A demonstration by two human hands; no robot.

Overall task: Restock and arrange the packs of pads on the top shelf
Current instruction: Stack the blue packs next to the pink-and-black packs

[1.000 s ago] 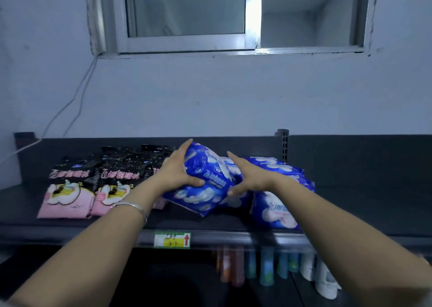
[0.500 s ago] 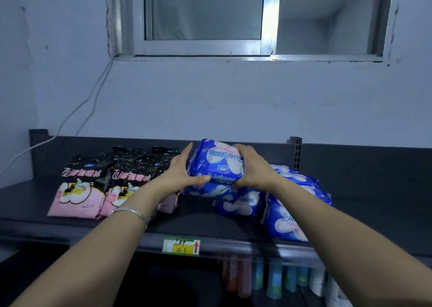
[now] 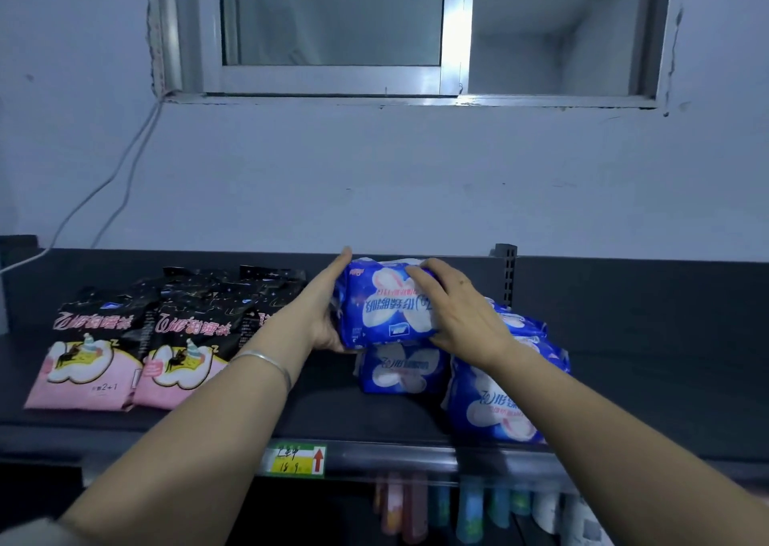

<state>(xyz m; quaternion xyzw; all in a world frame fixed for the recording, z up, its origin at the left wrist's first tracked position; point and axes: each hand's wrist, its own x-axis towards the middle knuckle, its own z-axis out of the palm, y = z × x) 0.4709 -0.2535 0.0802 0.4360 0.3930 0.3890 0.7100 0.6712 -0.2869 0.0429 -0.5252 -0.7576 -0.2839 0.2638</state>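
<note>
Squeezing the blue pack point(image 3: 391, 304) between a flat left hand point(image 3: 322, 308) and a right hand point(image 3: 453, 312) curling round it, the person is stacking it, maybe touching, on a lower pack point(image 3: 399, 373) on the top shelf point(image 3: 645, 379), where it is risking sliding off the soft pile.

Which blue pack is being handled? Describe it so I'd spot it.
Below the window, a dark top shelf holds glossy blue plastic packs right of centre. The uppermost pack, between the left hand and right hand, alone has upside-down print.
</note>
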